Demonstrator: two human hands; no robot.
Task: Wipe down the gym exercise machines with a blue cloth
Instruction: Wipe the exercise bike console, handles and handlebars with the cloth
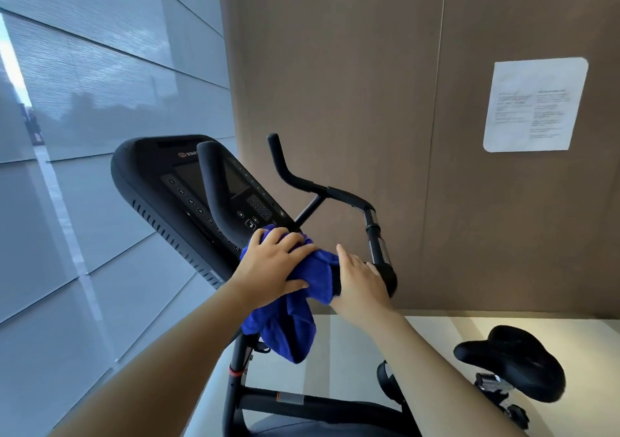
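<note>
A black exercise bike stands in front of me, with its console [188, 195] tilted at the left and its curved handlebars [335, 191] running to the right. A blue cloth [295, 322] is bunched over the handlebar's middle and hangs down below it. My left hand [273, 263] lies on top of the cloth, fingers curled over it, pressing it against the bar. My right hand [360, 280] grips the near right end of the handlebar, touching the cloth's edge.
The black saddle [513, 366] sits at the lower right. A brown wall with a white paper notice [533, 104] is close behind the bike. Grey window blinds [100, 84] fill the left side. The bike frame [302, 399] runs below my arms.
</note>
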